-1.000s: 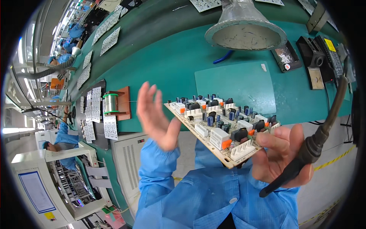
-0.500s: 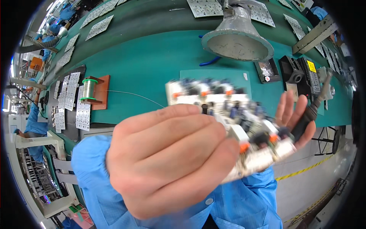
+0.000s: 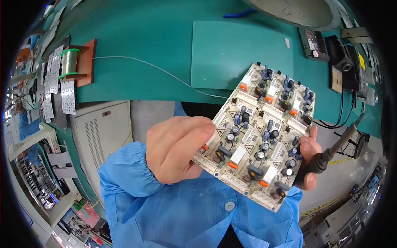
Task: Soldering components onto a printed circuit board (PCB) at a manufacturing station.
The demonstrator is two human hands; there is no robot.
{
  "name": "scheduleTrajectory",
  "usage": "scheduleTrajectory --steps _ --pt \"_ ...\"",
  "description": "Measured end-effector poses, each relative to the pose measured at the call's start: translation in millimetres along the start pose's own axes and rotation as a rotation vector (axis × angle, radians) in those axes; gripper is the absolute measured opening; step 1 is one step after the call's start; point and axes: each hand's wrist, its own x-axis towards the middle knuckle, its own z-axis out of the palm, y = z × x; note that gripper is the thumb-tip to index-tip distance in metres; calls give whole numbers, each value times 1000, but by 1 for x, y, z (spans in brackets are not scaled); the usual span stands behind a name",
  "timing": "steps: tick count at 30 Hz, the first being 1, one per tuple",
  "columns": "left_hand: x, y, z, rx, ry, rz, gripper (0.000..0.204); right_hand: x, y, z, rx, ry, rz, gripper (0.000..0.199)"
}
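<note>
A cream circuit board panel [image 3: 252, 136], crowded with capacitors, white blocks and orange parts, is held tilted, component side up, over the front edge of the bench. My left hand [image 3: 178, 149] is closed on its left edge, thumb side at the top, some fingers hidden beneath. At the right edge, my right hand [image 3: 311, 151] holds a soldering iron [image 3: 341, 142] with its tip pointing up and away to the right. Fingers of that hand also seem to touch the board's edge. A thin solder wire [image 3: 161, 72] runs to the board's far left edge, where its end is hidden.
A solder spool [image 3: 70, 64] on a brown stand sits at the left. Beyond the board lies a green mat [image 3: 240, 53], with a metal fume hood [image 3: 297, 10] above. Black soldering equipment [image 3: 343, 62] stands at the right; a grey cabinet [image 3: 105, 128] is under the bench.
The board has steadied from a blur and now faces up. My left hand has moved off its middle to the left edge. My right fingers have closed in; the view has tipped downward.
</note>
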Motion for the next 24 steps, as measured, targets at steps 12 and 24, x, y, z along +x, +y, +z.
scheduleTrajectory --steps 12,24 --pt "5 4 -10 125 -181 -39 42 -9 -8 18 -116 14 44 77" --pt "22 19 -48 218 -446 -322 36 34 -43 68 299 135 497 90"
